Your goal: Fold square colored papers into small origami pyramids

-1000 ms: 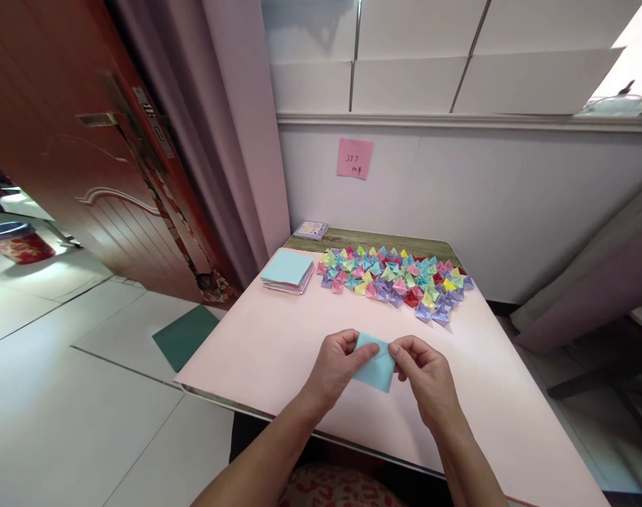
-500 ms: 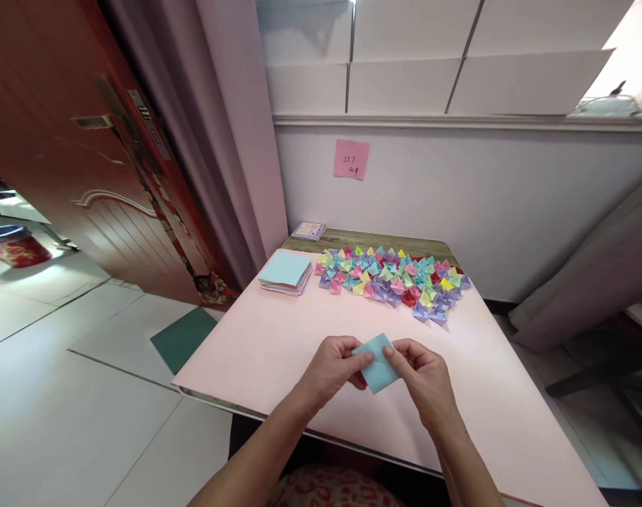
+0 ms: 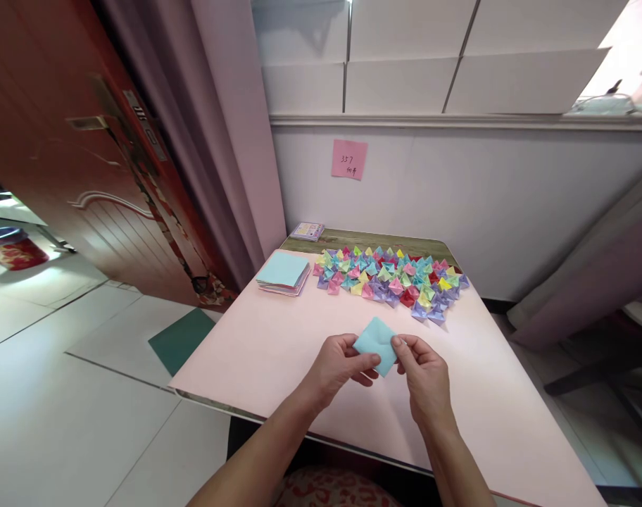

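One light-blue folded paper (image 3: pixel 378 339) is held up between two hands, over the near part of the desk (image 3: pixel 469 401). It is turned like a diamond: one corner points close to 12 o'clock, one to 6, leaning slightly toward 5, one to 9 and one to 3. Its sides look nearly equal, so a long axis cannot be told. A crease shows near its middle.

The left hand (image 3: pixel 341 371) grips it on the 7-to-9 o'clock side, thumb on the front face and fingers curled behind. The right hand (image 3: pixel 425 370) has its fingers pinched on the 3 o'clock corner, thumb on top.

Taken from the held paper, one stack of square paper sheets (image 3: pixel 283 270) sits between 10 and 11 o'clock, with one light-blue sheet uppermost; the number below cannot be counted. At 11 o'clock, near the desk's far edge, is one small pile of printed cards (image 3: pixel 307 231). From 12 to past 1 o'clock spreads a cluster of folded paper pieces (image 3: pixel 384 273) in many colours, dozens, too crowded to count exactly. One pink note (image 3: pixel 349 160) is on the wall just before 12, and one green sheet (image 3: pixel 181 339) lies on the floor at 9.
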